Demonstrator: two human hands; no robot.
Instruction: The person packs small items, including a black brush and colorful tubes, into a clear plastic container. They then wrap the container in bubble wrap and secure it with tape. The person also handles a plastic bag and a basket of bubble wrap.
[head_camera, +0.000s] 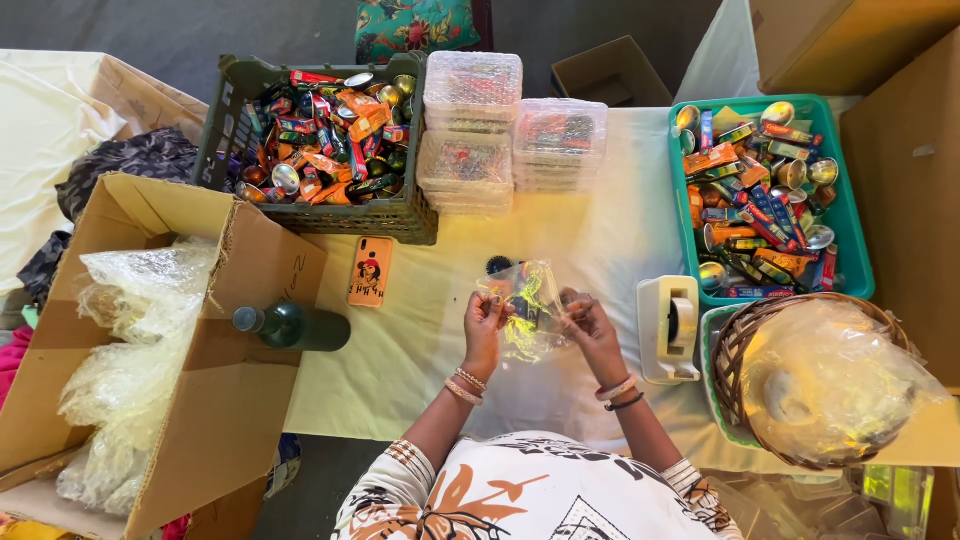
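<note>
Taking the clear plastic pouch (527, 310) at the middle of the white-covered table (600, 240) as the landmark, the far left holds an open cardboard box (230, 400) stuffed with crumpled clear plastic bags (140, 350), and a dark green bottle (292, 326) lies on the box flap nearest the pouch. Up and left of the pouch stands a dark green crate (225, 110) heaped with small colourful packets and shiny round tins, and an orange phone (370, 271) lies flat between that crate and the pouch. The left hand (484, 322) pinches the pouch's left edge with fingers closed on it; the right hand (590, 325) grips its right edge the same way, so the pouch hangs between them just above the cloth, with small colourful items showing inside. Straight beyond the pouch sit stacks of clear lidded containers (510, 130). Just right of the pouch stands a white tape dispenser (670, 328). Farther right, a teal tray (860, 270) holds more packets and tins, and below it a wicker basket (740, 350) carries a bundle of clear plastic.
</note>
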